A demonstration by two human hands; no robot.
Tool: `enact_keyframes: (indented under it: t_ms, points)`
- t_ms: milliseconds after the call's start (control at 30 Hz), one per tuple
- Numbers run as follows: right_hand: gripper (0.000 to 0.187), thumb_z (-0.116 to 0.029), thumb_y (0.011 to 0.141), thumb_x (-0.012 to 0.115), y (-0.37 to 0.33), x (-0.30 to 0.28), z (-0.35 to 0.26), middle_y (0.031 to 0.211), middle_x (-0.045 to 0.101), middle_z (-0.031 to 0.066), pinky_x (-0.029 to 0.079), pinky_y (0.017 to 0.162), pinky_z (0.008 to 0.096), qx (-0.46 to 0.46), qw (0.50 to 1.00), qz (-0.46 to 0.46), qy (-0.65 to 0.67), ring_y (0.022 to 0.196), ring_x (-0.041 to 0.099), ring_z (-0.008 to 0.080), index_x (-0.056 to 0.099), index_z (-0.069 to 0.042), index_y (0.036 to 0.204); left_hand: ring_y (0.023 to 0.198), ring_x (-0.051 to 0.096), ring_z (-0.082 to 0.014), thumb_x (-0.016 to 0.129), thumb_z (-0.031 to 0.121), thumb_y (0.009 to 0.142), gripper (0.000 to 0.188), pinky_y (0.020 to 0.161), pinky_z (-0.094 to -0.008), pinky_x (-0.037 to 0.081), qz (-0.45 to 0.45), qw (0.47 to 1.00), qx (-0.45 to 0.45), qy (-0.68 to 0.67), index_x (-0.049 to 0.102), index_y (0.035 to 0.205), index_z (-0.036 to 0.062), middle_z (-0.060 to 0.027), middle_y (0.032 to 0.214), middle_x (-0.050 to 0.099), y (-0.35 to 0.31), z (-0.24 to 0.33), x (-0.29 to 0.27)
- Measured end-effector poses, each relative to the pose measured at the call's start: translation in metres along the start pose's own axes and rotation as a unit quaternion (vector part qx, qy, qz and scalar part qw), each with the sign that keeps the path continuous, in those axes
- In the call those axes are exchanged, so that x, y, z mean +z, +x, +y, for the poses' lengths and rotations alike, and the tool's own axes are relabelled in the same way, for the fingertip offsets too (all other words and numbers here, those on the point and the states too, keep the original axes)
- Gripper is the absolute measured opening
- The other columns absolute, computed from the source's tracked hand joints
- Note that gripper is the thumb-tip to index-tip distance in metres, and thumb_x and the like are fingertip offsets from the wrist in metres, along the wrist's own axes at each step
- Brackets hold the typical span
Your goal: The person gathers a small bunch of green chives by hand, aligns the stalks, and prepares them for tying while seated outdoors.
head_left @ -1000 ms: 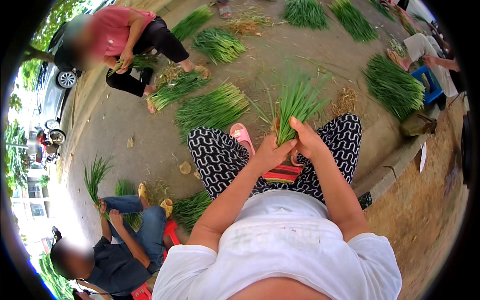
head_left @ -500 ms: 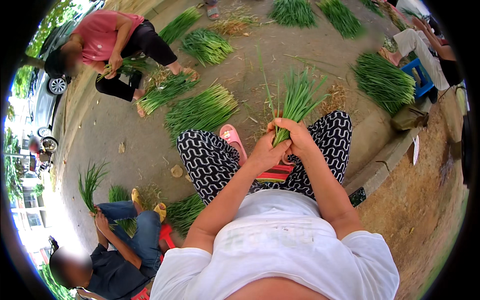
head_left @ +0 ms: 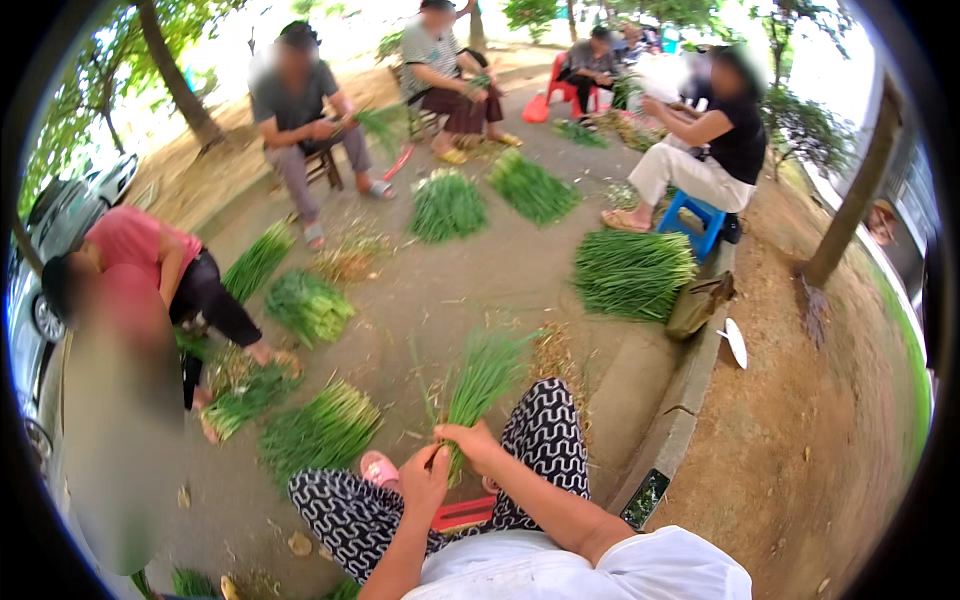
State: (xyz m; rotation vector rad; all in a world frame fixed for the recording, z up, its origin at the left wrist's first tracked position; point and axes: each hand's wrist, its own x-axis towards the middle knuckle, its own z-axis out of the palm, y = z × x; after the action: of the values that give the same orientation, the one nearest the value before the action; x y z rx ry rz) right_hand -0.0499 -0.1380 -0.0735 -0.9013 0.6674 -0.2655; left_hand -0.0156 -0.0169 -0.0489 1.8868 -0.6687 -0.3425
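Outdoor grey-brown paved ground [head_left: 450, 290] fills the middle of the head view, brown dirt strip [head_left: 760, 430] along the right. Bunch of long, thin, green leafy stalks [head_left: 485, 380] sits near, between the knees of black-and-white patterned trousers [head_left: 545, 430]. Blades bright green, narrow, tips fanned far and slightly right, few strays splitting off left; stems gathered tight, paler at near end. Right hand [head_left: 472, 443] gripping the bunch, fingers around stems; left hand [head_left: 425, 478] gripping lower stems just beside it. Some fingers hidden. Left: loose pile of green stalks with pale yellowish ends [head_left: 325, 425]. Far right: dense dark-green stalk pile [head_left: 632, 275] near blue plastic stool [head_left: 693, 222].
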Motion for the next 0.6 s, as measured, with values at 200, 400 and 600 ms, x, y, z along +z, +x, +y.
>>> enact_keyframes:
  t_ms: [200, 400, 600]
  points:
    - [0.015, -0.01, 0.073, 0.064, -0.009, 0.006, -0.011, 0.075, 0.058, 0.0057, 0.045, 0.059, 0.0279, -0.039, 0.999, -0.003, -0.017, 0.066, 0.054, 0.0144, 0.056, -0.002, 0.083, 0.06, 0.055, -0.0276, 0.053, 0.015, 0.082, 0.018, 0.056, -0.0339, 0.042, 0.014, 0.996, 0.067, 0.059, 0.06, 0.081, -0.0014, -0.0152, 0.067, 0.057, 0.0, 0.009, -0.005]
    - [0.016, -0.01, 0.072, 0.064, -0.01, 0.007, -0.01, 0.075, 0.059, 0.0071, 0.045, 0.059, 0.0287, -0.006, 1.0, 0.006, 0.001, 0.066, 0.055, 0.0158, 0.057, 0.0, 0.082, 0.054, 0.051, -0.026, 0.053, 0.015, 0.082, 0.018, 0.051, -0.034, 0.037, 0.032, 0.985, 0.135, 0.105, 0.058, 0.075, -0.001, -0.0146, 0.061, 0.053, 0.0, 0.021, -0.011]
    - [0.011, -0.008, 0.073, 0.062, -0.011, 0.01, -0.009, 0.071, 0.059, 0.007, 0.045, 0.056, 0.0284, 0.004, 1.0, 0.011, 0.02, 0.063, 0.055, 0.0154, 0.057, -0.001, 0.079, 0.05, 0.048, -0.0266, 0.053, 0.013, 0.081, 0.02, 0.048, -0.0351, 0.035, 0.059, 0.983, 0.14, 0.106, 0.055, 0.067, -0.0008, -0.015, 0.056, 0.051, 0.002, 0.013, -0.009]
